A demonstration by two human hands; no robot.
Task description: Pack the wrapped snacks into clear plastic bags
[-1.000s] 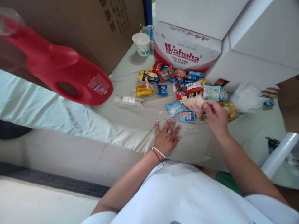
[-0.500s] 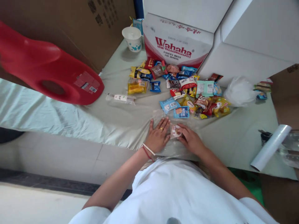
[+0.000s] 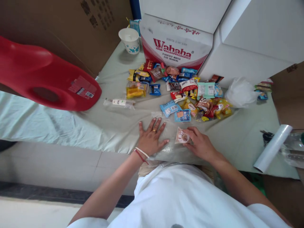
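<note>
My left hand lies flat with spread fingers on a clear plastic sheet, near the front edge of the cloth-covered table. To its right, my right hand grips a small wrapped snack, pale with reddish printing, between thumb and fingers, low over the sheet. Just beyond the hands lie a light blue snack packet and a darker blue packet. Behind them is a heap of mixed wrapped snacks, among them a pale green packet and a brown one.
A red jug stands at the left, a paper cup at the back. A Wahaha carton backs the snacks. A white plastic bag and a roll of film are on the right.
My right hand has brought the wrapped snack from over the heap down onto the sheet near my body. My left hand has shifted slightly left, its fingers spreading wider.
</note>
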